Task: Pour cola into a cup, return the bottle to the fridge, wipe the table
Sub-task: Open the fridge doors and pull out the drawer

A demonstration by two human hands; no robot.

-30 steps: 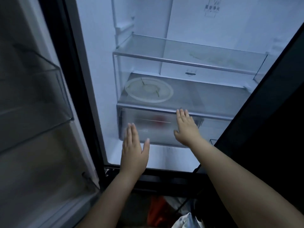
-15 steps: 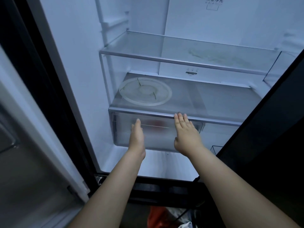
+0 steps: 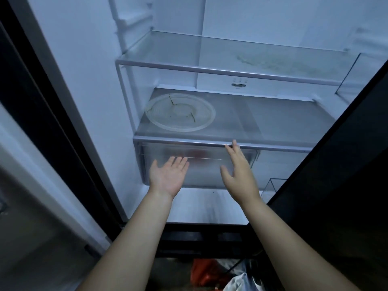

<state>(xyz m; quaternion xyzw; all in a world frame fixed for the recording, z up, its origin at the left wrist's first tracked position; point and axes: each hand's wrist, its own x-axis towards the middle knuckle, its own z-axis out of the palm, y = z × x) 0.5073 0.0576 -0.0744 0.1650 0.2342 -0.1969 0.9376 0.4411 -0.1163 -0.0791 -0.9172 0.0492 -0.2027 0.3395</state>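
- While both doors stand open, the fridge [image 3: 84, 80] fills the view, lit white inside, and two bare forearms reach into it from below.
- The left hand [image 3: 168, 177] is turned palm up with straight fingers. It holds nothing, and its fingertips lie against or just before the front of the drawer [image 3: 201, 173]; which of the two I cannot tell.
- The right hand [image 3: 239, 175] is seen from the back, thumb spread and fingers straight, and also holds nothing. Its fingertips [image 3: 234, 143] reach the rail [image 3: 178, 142] along the front of the lower shelf [image 3: 273, 120], just above the drawer.
- The hands are apart, with a stretch of the drawer front between them.
- Behind that frosted front sits a red shape [image 3: 196, 154], too blurred to say whether it is the bottle.
- A round clear plate [image 3: 180, 112] lies flat on the left part of the lower shelf.
- The upper shelf [image 3: 231, 51] is glass, with a faint greenish smear toward its right.
- The left door [image 3: 31, 206] runs along the left edge, blurred and grey. The right door [image 3: 346, 164] cuts across the right side, dark, with a clear bin [image 3: 273, 183] showing at its edge.
- Below the fridge, between the forearms, lie a red bag [image 3: 203, 271] and a white bag [image 3: 239, 282], touching.
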